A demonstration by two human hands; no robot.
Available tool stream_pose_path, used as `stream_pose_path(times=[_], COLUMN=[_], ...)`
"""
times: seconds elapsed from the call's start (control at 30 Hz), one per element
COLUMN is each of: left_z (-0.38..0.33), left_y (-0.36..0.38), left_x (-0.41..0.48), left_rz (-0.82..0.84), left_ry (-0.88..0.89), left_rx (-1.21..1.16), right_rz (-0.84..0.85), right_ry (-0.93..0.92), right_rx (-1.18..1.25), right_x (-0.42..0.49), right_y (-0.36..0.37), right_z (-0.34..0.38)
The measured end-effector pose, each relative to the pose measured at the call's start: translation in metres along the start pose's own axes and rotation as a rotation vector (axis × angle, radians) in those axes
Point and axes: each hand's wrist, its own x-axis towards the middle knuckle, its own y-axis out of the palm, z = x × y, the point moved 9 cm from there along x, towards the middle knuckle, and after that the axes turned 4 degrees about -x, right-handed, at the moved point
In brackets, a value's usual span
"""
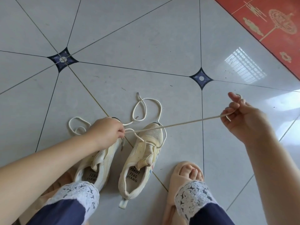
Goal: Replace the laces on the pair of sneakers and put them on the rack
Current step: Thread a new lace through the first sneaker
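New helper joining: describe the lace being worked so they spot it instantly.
On the grey tiled floor stand two cream sneakers. Above them a lace runs from left hand to right hand. It alone is stretched straight; the rest lies in loops.

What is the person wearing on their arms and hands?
Nothing visible: the left hand and right hand are bare, with no gloves, rings, watch or bracelet, and no sleeve shows anywhere up to the frame edge.
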Motion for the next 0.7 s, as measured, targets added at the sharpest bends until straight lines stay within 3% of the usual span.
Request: stream_pose_path(times=[0.07, 0.17, 0.23, 0.33, 0.47, 0.53, 0.6, 0.7], left_z=[-0.021, -0.065, -0.088, -0.098, -0.084, -0.067, -0.056, -0.072], left_y=[-0.008, -0.03, -0.028, -0.021, -0.027, -0.052, -0.078, -0.057], left_x=[0.002, 0.001, 0.003, -0.001, -0.004, -0.002, 0.0, 0.004], left_rz=[-0.057, -0.15, -0.049, -0.04, -0.22, -0.39, -0.517, -0.341], left_ry=[0.069, 0.147, 0.148, 0.098, 0.021, 0.031, 0.116, 0.157], left_rx=[0.038, -0.448, -0.786, -1.142, -1.297, -1.341, -1.229, -0.894], right_rz=[0.056, 0.226, 0.355, 0.35, 0.283, 0.213, 0.217, 0.278], right_ry=[0.016, 0.074, 0.054, -0.026, -0.088, -0.247, -0.258, -0.044], right_rx=[-0.045, -0.271, -0.502, -0.827, -0.863, -1.133, -1.429, -1.573], right_x=[-0.009, -0.033, -0.051, -0.065, -0.063, -0.057, -0.056, -0.058], right_y=[0.02, 0.067, 0.096, 0.109, 0.104, 0.094, 0.085, 0.068], right_z=[-0.012, -0.053, -0.083, -0.111, -0.114, -0.104, -0.113, -0.15])
